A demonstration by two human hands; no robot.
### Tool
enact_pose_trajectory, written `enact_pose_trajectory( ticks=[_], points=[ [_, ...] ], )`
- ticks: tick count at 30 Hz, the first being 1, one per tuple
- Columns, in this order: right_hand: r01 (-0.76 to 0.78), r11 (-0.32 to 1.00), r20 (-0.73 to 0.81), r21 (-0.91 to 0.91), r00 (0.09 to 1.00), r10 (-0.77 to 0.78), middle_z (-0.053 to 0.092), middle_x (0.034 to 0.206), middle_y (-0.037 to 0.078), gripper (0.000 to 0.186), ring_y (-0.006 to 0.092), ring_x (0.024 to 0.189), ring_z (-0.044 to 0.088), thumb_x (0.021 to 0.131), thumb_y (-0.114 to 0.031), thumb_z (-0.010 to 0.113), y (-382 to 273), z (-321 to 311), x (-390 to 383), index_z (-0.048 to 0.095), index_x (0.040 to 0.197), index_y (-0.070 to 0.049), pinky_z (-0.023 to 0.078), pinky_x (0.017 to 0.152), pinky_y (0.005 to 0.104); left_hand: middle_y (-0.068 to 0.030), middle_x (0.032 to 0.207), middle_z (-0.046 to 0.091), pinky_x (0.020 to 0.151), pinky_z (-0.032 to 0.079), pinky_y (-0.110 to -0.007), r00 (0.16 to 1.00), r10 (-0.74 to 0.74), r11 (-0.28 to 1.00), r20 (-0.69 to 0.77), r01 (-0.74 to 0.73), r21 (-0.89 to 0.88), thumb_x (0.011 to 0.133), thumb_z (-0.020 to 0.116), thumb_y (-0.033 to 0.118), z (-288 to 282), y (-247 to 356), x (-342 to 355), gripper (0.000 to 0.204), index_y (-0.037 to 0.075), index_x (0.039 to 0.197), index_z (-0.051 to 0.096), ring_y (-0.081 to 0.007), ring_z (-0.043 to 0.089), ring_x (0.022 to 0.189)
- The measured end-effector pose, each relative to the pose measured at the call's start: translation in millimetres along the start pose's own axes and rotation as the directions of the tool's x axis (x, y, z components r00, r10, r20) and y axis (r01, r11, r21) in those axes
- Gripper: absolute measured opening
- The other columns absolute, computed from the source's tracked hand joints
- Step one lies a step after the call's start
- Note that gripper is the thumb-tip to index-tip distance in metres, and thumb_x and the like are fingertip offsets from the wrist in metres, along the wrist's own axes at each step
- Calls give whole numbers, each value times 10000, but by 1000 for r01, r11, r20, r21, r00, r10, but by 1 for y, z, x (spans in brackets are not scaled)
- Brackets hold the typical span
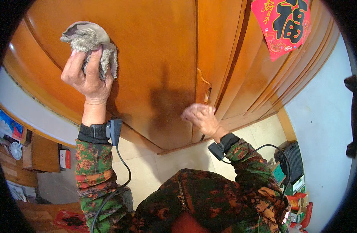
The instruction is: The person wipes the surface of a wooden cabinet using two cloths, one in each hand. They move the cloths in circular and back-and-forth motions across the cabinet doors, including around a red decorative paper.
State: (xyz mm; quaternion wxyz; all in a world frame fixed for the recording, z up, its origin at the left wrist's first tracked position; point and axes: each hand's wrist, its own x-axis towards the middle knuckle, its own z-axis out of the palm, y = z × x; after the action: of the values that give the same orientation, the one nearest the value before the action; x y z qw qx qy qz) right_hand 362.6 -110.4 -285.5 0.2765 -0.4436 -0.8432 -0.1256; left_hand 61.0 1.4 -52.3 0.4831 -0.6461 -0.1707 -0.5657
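High on the left, my left hand (85, 79) is closed around a bunched grey, fluffy cleaning cloth (86, 39). The cloth lies up against the glossy orange-brown wooden door (155, 42). Lower and to the right, my right hand (203, 118) is beside the door's edge, just below a curved door handle (207, 93). Motion smears its fingers, and I cannot tell whether they touch the wood. Both wrists carry black straps with small boxes and cables.
A red paper decoration (285, 27) hangs on the wood panel at upper right. Pale floor tiles (143, 167) lie below the door. At lower right stand a black case (292, 159) and packages beside a white wall (314, 124). Wooden furniture (44, 153) is at left.
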Motion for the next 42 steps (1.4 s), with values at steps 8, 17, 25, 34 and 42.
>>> enact_pose_trajectory(
  ticks=[8,17,25,34,42],
  points=[
    [115,802,-342,587,933,116,644,979,78,147,252,885,628,861,-152,537,-4,-110,89,641,960,-121,477,774,381,-54,1213,527,1010,417,-410,1000,-28,999,8,29,-16,765,732,196,-1,3,0,370,229,1133,709,-295,467,1162],
    [129,916,-782,-379,484,-392,626,1158,59,253,298,1019,567,810,-200,609,2,-185,232,727,1034,-208,460,795,435,-74,1200,551,956,441,-429,998,-10,1000,69,11,-19,823,722,258,-2,2,-7,312,176,1123,692,-316,491,1140],
    [84,802,-150,592,989,7,633,1089,67,254,280,1133,571,784,-94,591,-20,-46,96,679,1021,-122,511,844,402,-59,1127,591,815,452,-465,873,39,920,487,159,-358,717,763,177,-35,70,-117,260,185,969,702,-301,538,1062],
    [286,923,-402,-257,837,-371,575,1337,69,387,313,1293,498,835,-231,581,-19,-128,121,648,1213,-189,377,960,482,-51,1108,644,803,480,-447,862,264,917,433,-84,-390,693,733,141,-50,31,-44,248,189,937,727,-299,624,1016],
    [669,674,-758,314,604,-246,623,710,94,202,208,617,574,890,-161,577,-16,-266,288,573,714,-63,472,594,286,-122,1175,606,959,422,-420,991,4,998,132,-12,57,724,704,76,-31,-82,85,386,142,1104,721,-319,521,1138]
  ],
)
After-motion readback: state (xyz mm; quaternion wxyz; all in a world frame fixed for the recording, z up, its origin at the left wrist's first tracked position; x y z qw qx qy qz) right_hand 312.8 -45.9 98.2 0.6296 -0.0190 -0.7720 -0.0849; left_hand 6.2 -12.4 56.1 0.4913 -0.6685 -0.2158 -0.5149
